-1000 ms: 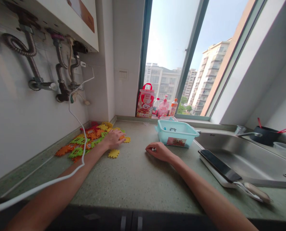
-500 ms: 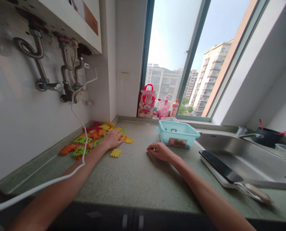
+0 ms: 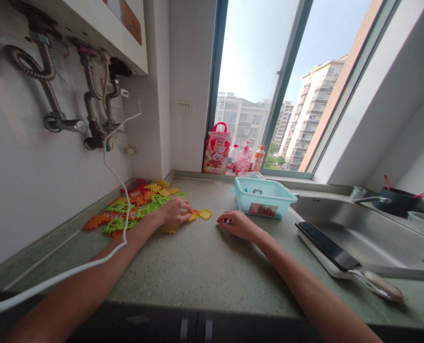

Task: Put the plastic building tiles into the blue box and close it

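Note:
My left hand [image 3: 176, 211] is low over the counter, its fingers curled down onto a yellow-orange gear-edged plastic puzzle piece [image 3: 193, 216]. A yellow piece [image 3: 205, 214] lies just beyond the fingertips, and another yellow piece [image 3: 170, 229] is partly hidden beneath the hand. Behind and left of it spreads a pile of red, orange, green and yellow pieces [image 3: 136, 208]. My right hand [image 3: 238, 225] rests on the counter, thumb and fingers drawn together, and nothing shows in them. Just behind it stands a light-blue plastic basket [image 3: 263, 209] with a dark piece [image 3: 257, 192] inside.
A white cable [image 3: 127, 209] hangs across my left forearm. To the right, a phone [image 3: 328, 245] lies on a white object beside the steel sink [image 3: 369, 233]. A red-and-white bag [image 3: 217, 152] and several bottles [image 3: 243, 159] stand by the window.
My left hand has moved right and slightly nearer, and the yellow-orange piece and the yellow piece beyond it have shifted right along with it. The right hand has stayed in place.

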`<state>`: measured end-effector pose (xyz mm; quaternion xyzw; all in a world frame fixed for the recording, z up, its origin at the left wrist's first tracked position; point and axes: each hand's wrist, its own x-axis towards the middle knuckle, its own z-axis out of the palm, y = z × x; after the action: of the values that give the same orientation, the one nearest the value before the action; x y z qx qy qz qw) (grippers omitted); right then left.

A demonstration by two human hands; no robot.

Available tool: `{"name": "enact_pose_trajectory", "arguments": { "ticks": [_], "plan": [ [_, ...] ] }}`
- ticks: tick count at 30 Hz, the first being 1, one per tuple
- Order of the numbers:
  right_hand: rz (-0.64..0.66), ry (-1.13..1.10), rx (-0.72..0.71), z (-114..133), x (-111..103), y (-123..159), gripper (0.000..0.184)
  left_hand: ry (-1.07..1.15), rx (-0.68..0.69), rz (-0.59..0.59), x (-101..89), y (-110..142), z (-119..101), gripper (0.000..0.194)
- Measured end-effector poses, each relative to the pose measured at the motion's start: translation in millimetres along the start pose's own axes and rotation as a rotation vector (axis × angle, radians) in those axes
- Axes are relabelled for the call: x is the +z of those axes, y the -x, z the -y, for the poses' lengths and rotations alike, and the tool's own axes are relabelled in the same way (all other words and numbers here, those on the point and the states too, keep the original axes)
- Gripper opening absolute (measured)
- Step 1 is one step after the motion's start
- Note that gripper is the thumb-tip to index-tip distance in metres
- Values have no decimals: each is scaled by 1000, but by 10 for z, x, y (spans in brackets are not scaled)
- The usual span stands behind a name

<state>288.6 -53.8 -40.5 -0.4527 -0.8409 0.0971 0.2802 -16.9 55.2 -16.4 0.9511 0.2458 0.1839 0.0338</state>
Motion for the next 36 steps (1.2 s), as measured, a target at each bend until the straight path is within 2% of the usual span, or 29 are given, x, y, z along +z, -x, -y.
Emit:
{"name": "enact_pose_trajectory", "arguments": {
  "ticks": [3, 5, 9, 12, 17, 20, 23, 27, 30, 32, 36],
  "plan": [
    [-96, 60, -27, -26, 106, -18, 30, 107, 64, 29, 9, -1, -87, 22],
    [-115, 126, -52, -42, 173, -45, 36, 151, 84, 48, 8, -6, -142, 23],
    [-62, 170, -63, -90, 199, -94, 17, 156, 100, 72, 5, -21, -177, 28],
    [-66, 165, -15, -152, 130, -84, 12, 103, 70, 63, 18, -24, -111, 30],
    [-96, 167, 89, -250, 31, -11, 26, -96, -96, -65, 28, -13, 23, 39],
    [-100, 171, 71, -279, 13, 8, 20, -170, -124, -189, 1, -20, 1, 47],
    [-56, 157, 16, -299, -2, 5, 18, -71, 9, -215, 23, -47, -101, 40],
    [-45, 138, 8, -320, -20, 0, 18, 143, 239, -6, 187, -88, -224, 23],
    [-121, 144, 46, -284, -31, -12, 23, 155, 239, 34, 277, -94, -270, 22],
    [-236, 137, 43, -205, -42, -33, 25, 118, 225, 30, 260, -90, -300, 23],
    [-462, 77, -30, 61, -37, -98, 30, 10, 166, -43, 27, -86, -355, 35]
  ]
}}
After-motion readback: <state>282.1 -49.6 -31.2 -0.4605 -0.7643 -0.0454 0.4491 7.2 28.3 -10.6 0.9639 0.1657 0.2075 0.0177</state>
